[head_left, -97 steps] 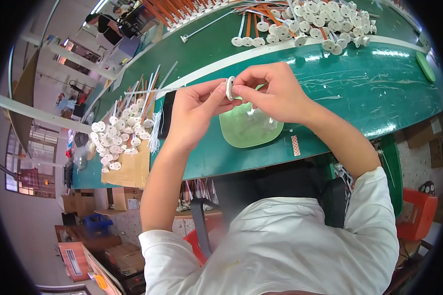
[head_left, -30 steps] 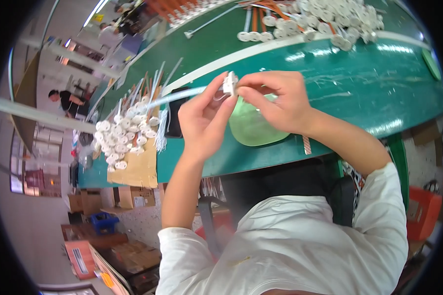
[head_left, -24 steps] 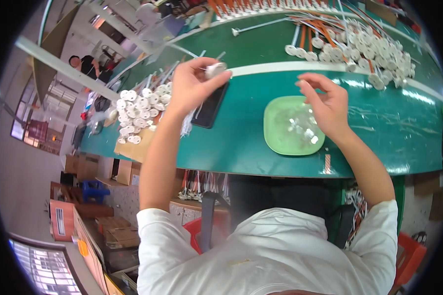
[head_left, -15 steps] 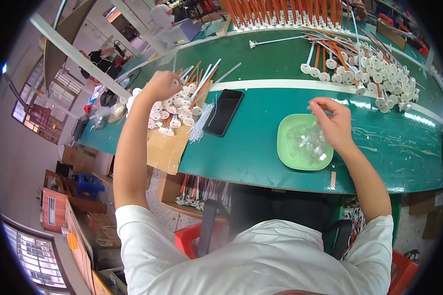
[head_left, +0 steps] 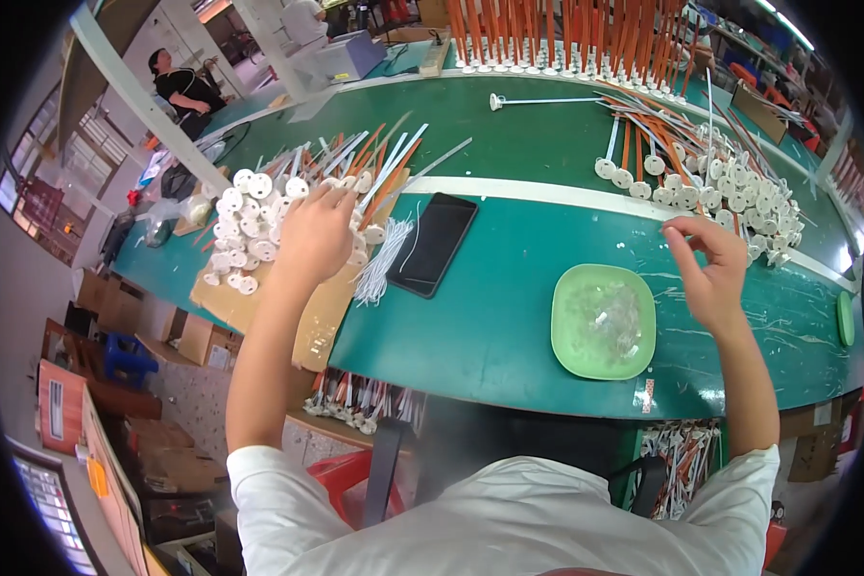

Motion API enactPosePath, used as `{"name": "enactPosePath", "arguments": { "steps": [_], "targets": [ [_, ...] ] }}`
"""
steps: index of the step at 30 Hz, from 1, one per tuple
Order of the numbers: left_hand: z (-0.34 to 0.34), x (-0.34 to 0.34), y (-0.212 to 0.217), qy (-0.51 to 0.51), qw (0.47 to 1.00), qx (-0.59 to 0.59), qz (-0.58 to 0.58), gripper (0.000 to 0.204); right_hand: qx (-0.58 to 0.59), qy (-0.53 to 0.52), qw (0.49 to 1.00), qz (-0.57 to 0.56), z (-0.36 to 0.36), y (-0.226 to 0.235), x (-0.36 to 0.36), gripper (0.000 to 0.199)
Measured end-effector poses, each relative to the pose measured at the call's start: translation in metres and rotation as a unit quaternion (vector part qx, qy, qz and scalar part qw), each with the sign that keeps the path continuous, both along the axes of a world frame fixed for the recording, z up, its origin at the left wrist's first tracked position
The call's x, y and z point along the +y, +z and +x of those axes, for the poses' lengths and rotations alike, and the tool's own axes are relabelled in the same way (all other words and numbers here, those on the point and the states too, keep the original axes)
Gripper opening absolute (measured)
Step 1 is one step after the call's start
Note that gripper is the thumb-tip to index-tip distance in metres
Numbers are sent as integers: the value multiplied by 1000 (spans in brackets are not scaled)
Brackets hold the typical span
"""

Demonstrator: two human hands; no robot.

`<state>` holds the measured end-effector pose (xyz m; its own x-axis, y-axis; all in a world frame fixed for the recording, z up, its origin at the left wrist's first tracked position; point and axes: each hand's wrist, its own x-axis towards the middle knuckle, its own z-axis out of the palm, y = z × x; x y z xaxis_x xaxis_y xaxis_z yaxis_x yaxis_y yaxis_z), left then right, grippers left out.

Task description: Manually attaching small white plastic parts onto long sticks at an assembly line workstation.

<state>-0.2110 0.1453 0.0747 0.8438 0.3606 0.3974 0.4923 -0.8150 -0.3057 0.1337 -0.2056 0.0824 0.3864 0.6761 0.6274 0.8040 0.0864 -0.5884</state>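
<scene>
My left hand [head_left: 315,236] is over a pile of white round-headed pieces [head_left: 250,216] with thin orange and white stems, at the left of the green table. Its bent fingertips are among the heads, where I cannot see whether they grip one. On the right, my right hand [head_left: 718,276] is raised above the table, thumb and forefinger brought together. What they pinch, if anything, is too small to make out. Left of that hand sits a light green square dish [head_left: 568,357] holding small clear bits [head_left: 610,322].
A black phone [head_left: 434,245] and a bundle of white strings [head_left: 384,264] lie beside the left pile, which rests on cardboard [head_left: 315,336]. More stemmed pieces [head_left: 739,182] are heaped at the right; upright orange rows [head_left: 566,43] stand behind. Another person [head_left: 190,91] is at far left.
My left hand has come down onto the left pile. My right hand has moved away from over the green dish to its right. The whole view has shifted.
</scene>
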Motion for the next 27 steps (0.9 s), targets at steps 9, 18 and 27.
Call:
{"name": "enactPosePath", "arguments": {
  "steps": [9,18,27],
  "targets": [
    [-2,-8,2,19,998,9,-67,47,-198,-41,945,-258,76,13,167,19],
    [-6,-30,-15,20,997,-75,-27,45,-52,-211,913,-346,105,-59,423,61],
    [13,-53,-1,-156,945,-242,-158,32,-184,-87,939,-276,93,-59,401,31]
  ]
}}
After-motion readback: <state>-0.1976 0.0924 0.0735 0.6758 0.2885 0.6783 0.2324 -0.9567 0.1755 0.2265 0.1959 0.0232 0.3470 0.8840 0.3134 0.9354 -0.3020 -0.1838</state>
